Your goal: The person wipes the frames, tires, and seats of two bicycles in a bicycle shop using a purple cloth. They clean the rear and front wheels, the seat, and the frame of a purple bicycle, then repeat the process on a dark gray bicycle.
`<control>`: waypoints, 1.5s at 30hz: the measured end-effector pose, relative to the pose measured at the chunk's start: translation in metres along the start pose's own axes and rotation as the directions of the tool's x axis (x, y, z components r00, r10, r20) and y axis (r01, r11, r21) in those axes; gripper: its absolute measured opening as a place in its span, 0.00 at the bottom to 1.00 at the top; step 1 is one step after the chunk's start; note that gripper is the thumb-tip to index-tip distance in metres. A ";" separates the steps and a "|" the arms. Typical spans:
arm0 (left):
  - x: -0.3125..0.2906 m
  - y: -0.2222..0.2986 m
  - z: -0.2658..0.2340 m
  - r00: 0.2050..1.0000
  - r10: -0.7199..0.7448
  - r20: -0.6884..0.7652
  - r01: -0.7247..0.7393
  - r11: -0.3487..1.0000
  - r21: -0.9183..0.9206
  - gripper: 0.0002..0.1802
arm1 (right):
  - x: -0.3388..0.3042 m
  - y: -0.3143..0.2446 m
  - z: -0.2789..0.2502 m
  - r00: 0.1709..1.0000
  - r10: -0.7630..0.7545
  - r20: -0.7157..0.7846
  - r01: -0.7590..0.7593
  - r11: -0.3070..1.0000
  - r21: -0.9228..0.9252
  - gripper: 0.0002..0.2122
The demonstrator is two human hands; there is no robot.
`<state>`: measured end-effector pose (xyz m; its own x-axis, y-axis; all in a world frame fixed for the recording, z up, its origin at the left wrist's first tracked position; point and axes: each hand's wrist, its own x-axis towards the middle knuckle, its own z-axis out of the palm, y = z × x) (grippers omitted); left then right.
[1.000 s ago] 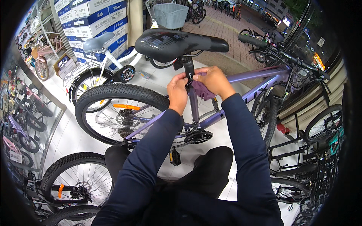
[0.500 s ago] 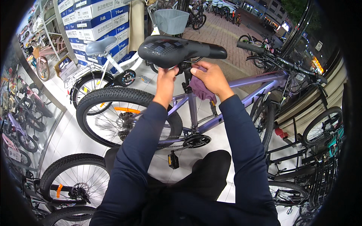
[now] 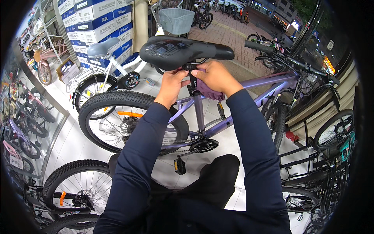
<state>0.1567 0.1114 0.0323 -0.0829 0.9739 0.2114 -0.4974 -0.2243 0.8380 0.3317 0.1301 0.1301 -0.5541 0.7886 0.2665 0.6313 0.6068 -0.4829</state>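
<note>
Purple cloth (image 3: 210, 92) hangs bunched beneath the right hand (image 3: 215, 79), in front of the black seat post (image 3: 193, 82) of a purple bicycle (image 3: 269, 79). The right hand grips the cloth, its thumb and fingertips pressed up to the post just under the black saddle (image 3: 183, 51). Across the post, the left hand (image 3: 170, 87) has its fingers bent and its thumb pointing toward the post; whether it grips anything there I cannot tell.

The bicycle stands side-on before the person, handlebar (image 3: 260, 47) to the right and knobby rear tyre (image 3: 117, 96) to the left, on a white tiled floor (image 3: 163, 171). Below the hands are the chainring (image 3: 203, 146) and a pedal (image 3: 180, 165). Beyond the rear tyre, a white bicycle with a grey saddle (image 3: 103, 47) stands beside stacked blue-and-white boxes (image 3: 101, 29). Brick paving (image 3: 228, 37) lies farther off, near a grey basket (image 3: 176, 21).
</note>
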 end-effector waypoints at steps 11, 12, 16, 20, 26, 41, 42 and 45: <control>-0.015 -0.012 0.025 0.975 0.112 -0.194 -0.086 0.987 0.137 0.05 | -0.001 0.014 0.003 0.999 0.015 0.048 -0.024 0.983 0.182 0.21; -0.014 -0.013 0.023 0.976 0.118 -0.181 -0.091 0.985 0.148 0.05 | -0.001 0.015 0.005 0.999 0.032 0.012 -0.033 0.985 0.168 0.22; 0.000 -0.011 0.005 0.994 0.103 -0.026 -0.102 0.994 0.038 0.03 | -0.019 0.003 0.030 0.978 0.039 -0.205 -0.029 0.998 0.050 0.19; 0.003 -0.010 0.002 0.997 0.074 -0.008 -0.075 0.993 -0.089 0.02 | -0.024 -0.007 0.049 0.931 0.019 -0.363 -0.040 0.998 -0.050 0.18; -0.018 -0.012 0.020 0.969 0.161 -0.186 -0.139 0.982 0.125 0.05 | -0.007 0.026 0.021 0.999 0.040 0.001 -0.039 0.956 0.290 0.21; -0.015 -0.010 0.008 0.976 0.196 -0.094 -0.193 0.981 0.031 0.03 | -0.016 0.013 0.041 0.982 0.059 -0.180 0.018 0.918 0.395 0.23; -0.017 -0.010 0.010 0.966 0.221 -0.131 -0.201 0.968 0.149 0.04 | -0.014 0.017 0.038 0.990 0.062 -0.128 -0.004 0.912 0.410 0.23; -0.018 -0.010 0.008 0.958 0.252 -0.138 -0.212 0.944 0.254 0.06 | -0.017 0.020 0.041 0.989 0.060 -0.137 0.002 0.911 0.412 0.22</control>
<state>0.1703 0.0958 0.0239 -0.3238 0.8810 0.3448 -0.2320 -0.4273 0.8739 0.3315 0.1249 0.0814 -0.4361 0.8297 0.3485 0.3507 0.5133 -0.7833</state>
